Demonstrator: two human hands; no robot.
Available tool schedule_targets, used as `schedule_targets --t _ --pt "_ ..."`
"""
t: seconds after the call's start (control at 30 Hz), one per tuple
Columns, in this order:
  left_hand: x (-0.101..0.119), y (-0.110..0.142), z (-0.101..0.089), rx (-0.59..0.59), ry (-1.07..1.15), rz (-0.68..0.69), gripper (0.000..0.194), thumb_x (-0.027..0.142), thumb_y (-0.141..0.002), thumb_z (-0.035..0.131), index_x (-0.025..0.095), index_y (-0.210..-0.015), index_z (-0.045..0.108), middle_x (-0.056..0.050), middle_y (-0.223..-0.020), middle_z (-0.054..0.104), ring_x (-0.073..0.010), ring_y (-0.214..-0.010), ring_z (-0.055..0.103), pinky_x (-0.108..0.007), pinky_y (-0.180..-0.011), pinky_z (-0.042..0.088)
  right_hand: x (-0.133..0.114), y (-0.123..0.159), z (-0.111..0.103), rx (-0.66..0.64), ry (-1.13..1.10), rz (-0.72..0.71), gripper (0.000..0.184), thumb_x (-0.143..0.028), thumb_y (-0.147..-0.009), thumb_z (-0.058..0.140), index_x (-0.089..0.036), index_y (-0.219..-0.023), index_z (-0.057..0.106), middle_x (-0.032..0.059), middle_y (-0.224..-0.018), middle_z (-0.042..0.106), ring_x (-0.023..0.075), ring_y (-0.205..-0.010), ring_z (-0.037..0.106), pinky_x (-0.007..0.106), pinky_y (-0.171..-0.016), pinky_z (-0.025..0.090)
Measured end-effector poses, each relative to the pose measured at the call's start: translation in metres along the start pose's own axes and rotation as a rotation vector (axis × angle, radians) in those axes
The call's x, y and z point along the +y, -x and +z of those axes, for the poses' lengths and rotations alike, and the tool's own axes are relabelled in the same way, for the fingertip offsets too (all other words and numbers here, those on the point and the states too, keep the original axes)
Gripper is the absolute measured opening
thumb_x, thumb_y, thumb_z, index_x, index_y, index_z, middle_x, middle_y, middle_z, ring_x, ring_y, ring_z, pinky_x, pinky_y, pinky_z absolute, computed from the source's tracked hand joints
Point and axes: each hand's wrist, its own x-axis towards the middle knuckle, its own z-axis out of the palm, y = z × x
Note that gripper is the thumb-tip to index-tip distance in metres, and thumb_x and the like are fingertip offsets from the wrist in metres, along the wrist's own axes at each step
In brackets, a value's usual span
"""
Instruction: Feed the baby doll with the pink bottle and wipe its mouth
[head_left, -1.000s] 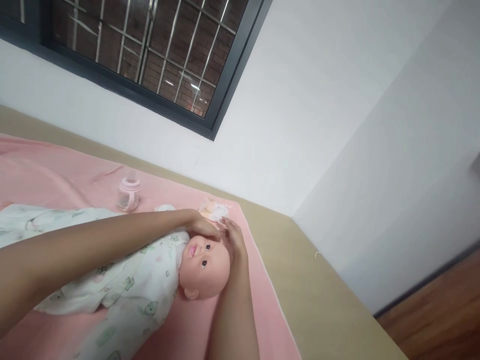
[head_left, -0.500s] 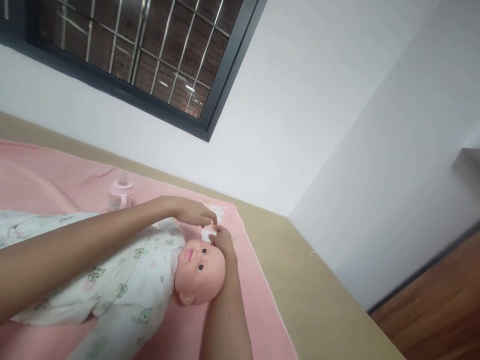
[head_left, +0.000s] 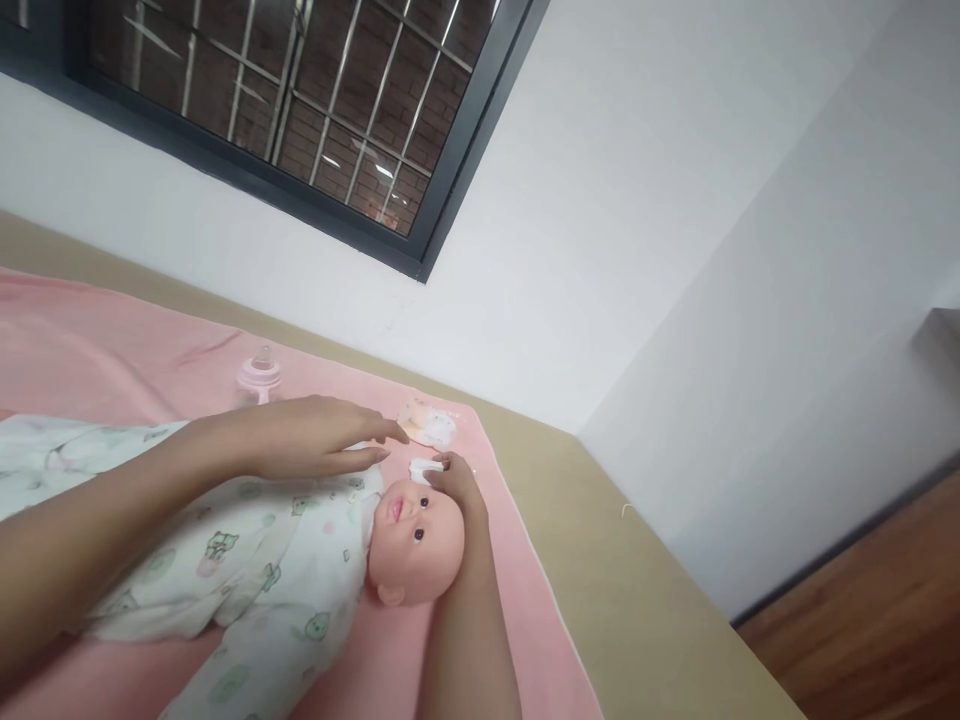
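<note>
A baby doll (head_left: 409, 560) lies face up on a pink cloth (head_left: 390, 655), dressed in a white outfit (head_left: 300, 560) with green animal prints. My left hand (head_left: 322, 437) hovers over the doll's chest, its fingers stretched out and nothing in them. Around the back of the doll's head reaches my right arm; my right hand (head_left: 459, 480) has its fingers closed on a small white item (head_left: 425, 468) beside the doll's face. What kind of item it is I cannot make out. Just beyond it lies a flat white and orange-patterned piece (head_left: 429, 424).
A baby bottle (head_left: 259, 374) with a pink collar stands behind my left forearm, its lower part hidden. The tan surface (head_left: 592, 540) shows past the cloth's edge. A white wall (head_left: 525, 300) with a barred window (head_left: 337, 120) rises behind.
My left hand has drawn back leftward from my right hand, and its fingers have straightened. My right hand stays at the white item. The view has shifted slightly.
</note>
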Motion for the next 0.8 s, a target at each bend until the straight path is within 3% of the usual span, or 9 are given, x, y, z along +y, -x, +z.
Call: schedule_targets --t 0.17,0.3,0.43,0.6,0.7,0.8 --pt "-0.009 -0.001 0.0 0.105 -0.062 0.026 0.046 0.047 -0.086 0.043 0.029 -0.128 0.054 -0.002 -0.128 0.057 -0.0279 -0.112 0.054 -0.032 -0.088 0.039 -0.034 0.012 -0.02 -0.053 0.002 -0.048 0.013 -0.022 -0.061 0.061 -0.015 -0.07 0.056 -0.0053 -0.057 0.05 0.0084 -0.054 0.045 0.023 -0.054 0.034" --pt "-0.013 -0.007 0.008 0.235 -0.026 0.074 0.045 0.04 -0.087 0.045 0.025 -0.129 0.05 -0.003 -0.132 0.054 -0.0238 -0.115 0.052 -0.03 -0.091 0.039 -0.079 0.033 -0.038 -0.119 0.021 -0.186 0.015 -0.027 -0.065 0.059 -0.016 -0.076 0.057 -0.0031 -0.069 0.056 0.0072 -0.055 0.044 0.022 -0.055 0.035" --pt "-0.014 -0.015 0.019 0.307 0.069 0.046 0.052 0.039 -0.083 0.052 0.023 -0.132 0.044 -0.004 -0.135 0.051 -0.0225 -0.118 0.049 -0.029 -0.092 0.04 -0.125 0.065 -0.041 -0.185 0.118 -0.301 0.016 -0.027 -0.068 0.06 -0.016 -0.079 0.059 -0.001 -0.076 0.059 0.0083 -0.059 0.047 0.024 -0.058 0.038" --pt "-0.011 -0.019 0.022 0.225 0.241 0.017 0.056 0.042 -0.073 0.065 0.022 -0.123 0.048 -0.006 -0.119 0.06 -0.024 -0.104 0.057 -0.029 -0.08 0.045 -0.167 0.105 -0.025 -0.3 0.268 -0.429 0.018 -0.026 -0.068 0.065 -0.019 -0.084 0.061 -0.0043 -0.07 0.055 0.0075 -0.057 0.043 0.024 -0.057 0.036" --pt "-0.011 -0.017 0.018 0.192 0.269 0.032 0.049 0.036 -0.07 0.067 0.021 -0.114 0.052 -0.005 -0.11 0.063 -0.0235 -0.097 0.058 -0.028 -0.075 0.044 -0.176 0.117 -0.019 -0.337 0.295 -0.466 0.018 -0.024 -0.071 0.063 -0.021 -0.089 0.062 -0.0039 -0.073 0.056 0.0072 -0.059 0.044 0.024 -0.06 0.037" --pt "-0.014 -0.016 0.013 0.185 0.282 0.064 0.045 0.033 -0.071 0.065 0.021 -0.112 0.053 -0.004 -0.11 0.063 -0.0225 -0.097 0.058 -0.027 -0.076 0.043 -0.175 0.118 -0.022 -0.41 0.17 -0.512 0.022 -0.029 -0.076 0.062 -0.022 -0.097 0.061 -0.0003 -0.087 0.06 0.0086 -0.067 0.051 0.027 -0.069 0.043"
